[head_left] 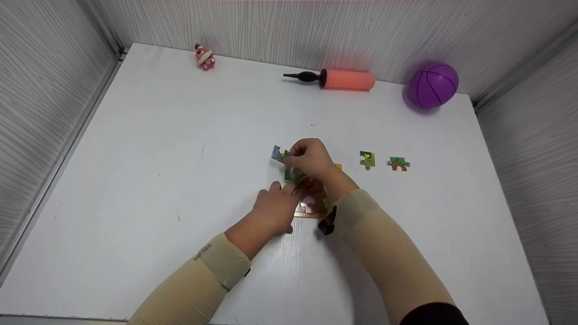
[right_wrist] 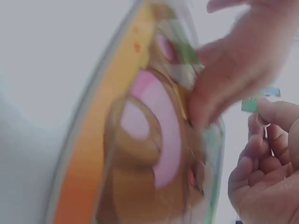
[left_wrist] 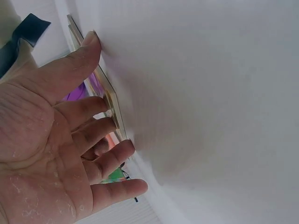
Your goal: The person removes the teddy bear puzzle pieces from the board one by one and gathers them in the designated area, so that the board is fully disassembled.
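A partly joined jigsaw puzzle (head_left: 311,208) lies flat on the white table, showing a brown and pink figure with an orange border (right_wrist: 84,182). My left hand (head_left: 274,208) rests along its left side, fingertips touching the edge, fingers loosely extended in the left wrist view. Above the puzzle's upper left part, my right hand (head_left: 312,157) pinches a puzzle piece (head_left: 277,154) between thumb and fingers. That piece is blue and green and looks tilted off the table. Part of the puzzle is hidden under both hands. The right wrist view is blurred.
Two loose puzzle pieces lie to the right, one green and yellow (head_left: 366,159), one green and brown (head_left: 398,164). Along the back edge are a small red and white figurine (head_left: 205,58), an orange hand pump (head_left: 347,80) and a purple ball (head_left: 434,86). Walls enclose the table.
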The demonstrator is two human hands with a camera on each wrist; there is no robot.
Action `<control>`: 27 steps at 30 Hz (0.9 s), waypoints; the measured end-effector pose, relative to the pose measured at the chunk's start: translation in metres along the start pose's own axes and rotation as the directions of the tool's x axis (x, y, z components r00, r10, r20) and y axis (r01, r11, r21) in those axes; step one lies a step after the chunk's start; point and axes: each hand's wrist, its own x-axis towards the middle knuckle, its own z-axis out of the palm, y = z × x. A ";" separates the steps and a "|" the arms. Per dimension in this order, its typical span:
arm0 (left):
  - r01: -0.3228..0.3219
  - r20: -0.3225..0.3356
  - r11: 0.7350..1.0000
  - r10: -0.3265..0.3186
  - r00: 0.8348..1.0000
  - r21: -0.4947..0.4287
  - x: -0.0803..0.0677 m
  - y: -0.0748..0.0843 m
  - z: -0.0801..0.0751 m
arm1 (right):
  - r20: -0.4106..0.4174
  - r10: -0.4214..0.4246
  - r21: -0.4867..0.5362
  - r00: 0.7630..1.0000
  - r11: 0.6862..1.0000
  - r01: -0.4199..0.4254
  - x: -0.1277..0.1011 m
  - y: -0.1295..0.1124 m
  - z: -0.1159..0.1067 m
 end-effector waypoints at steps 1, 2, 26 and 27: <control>-0.001 0.000 1.000 0.001 1.000 0.001 0.000 0.000 0.000 | -0.005 -0.010 0.027 1.000 1.000 0.010 -0.002 0.002 -0.004; -0.002 -0.001 1.000 0.002 1.000 -0.001 0.000 0.000 0.001 | -0.009 -0.018 0.048 1.000 0.999 0.018 -0.005 0.003 -0.008; -0.002 -0.045 0.999 0.000 0.999 -0.040 0.001 0.001 0.002 | -0.381 0.184 0.098 0.906 0.982 -0.158 -0.072 0.073 -0.160; -0.002 -0.043 0.999 0.000 0.999 -0.040 0.001 0.001 0.002 | -0.391 0.192 0.094 0.900 0.981 -0.169 -0.075 0.075 -0.166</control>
